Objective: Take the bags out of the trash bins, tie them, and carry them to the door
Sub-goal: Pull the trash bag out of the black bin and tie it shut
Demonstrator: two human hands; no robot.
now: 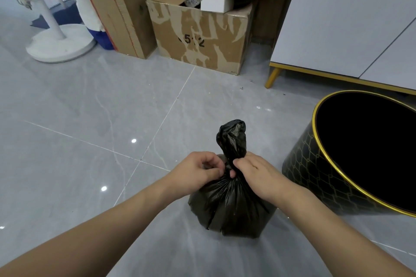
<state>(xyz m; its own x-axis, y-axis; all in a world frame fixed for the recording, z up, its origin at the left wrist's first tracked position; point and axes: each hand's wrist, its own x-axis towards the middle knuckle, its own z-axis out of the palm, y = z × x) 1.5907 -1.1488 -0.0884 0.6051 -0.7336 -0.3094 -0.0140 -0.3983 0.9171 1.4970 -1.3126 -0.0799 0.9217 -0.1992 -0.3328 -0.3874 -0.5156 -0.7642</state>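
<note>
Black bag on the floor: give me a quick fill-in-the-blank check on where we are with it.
1. Both hands grip the black bag at its gathered ____.
2. The bag rests on the grey tiled ____.
3. The bin with the gold rim stands to the bag's ____.
4. The right hand and left hand hold it from ____ sides.

Missing words: neck; floor; right; opposite

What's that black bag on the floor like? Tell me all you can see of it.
The black bag is thin, glossy, crinkled plastic, full and rounded, standing upright on the grey tiled floor left of a black and gold bin. Its neck is gathered tight, with the loose top sticking up above. The left hand and right hand both pinch the neck.
</note>
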